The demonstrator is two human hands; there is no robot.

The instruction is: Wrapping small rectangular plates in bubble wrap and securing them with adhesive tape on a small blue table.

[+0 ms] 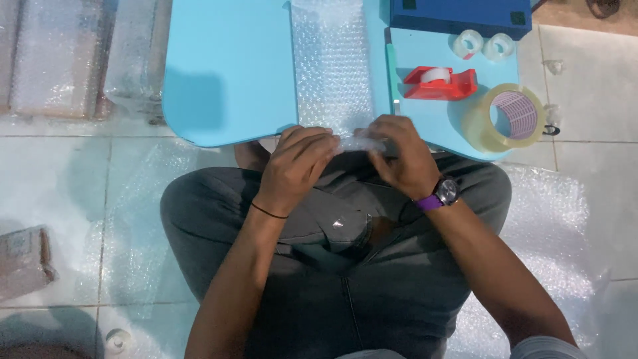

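Both hands are closed at the near edge of the light-blue tabletop [226,73]: the left hand [296,166] and the right hand [402,159] each keep a tight grip on the near end of a clear bubble-wrap strip [332,66], which is stretched away across that tabletop. A red tape dispenser [440,83] and a large clear tape roll [508,116] are seen to the right.

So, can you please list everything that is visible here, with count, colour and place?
bubble wrap strip: 1, clear, across the table, near end in both hands
table: 1, light blue, low, before the knees
tape dispenser: 1, red, table right
wide tape roll: 1, yellowish clear, table's right corner
small tape rolls: 2, clear, behind the dispenser
box: 1, dark blue, table far right
wrapped parcels: several, floor far left
left hand: 1, black wristband
right hand: 1, purple-strapped watch
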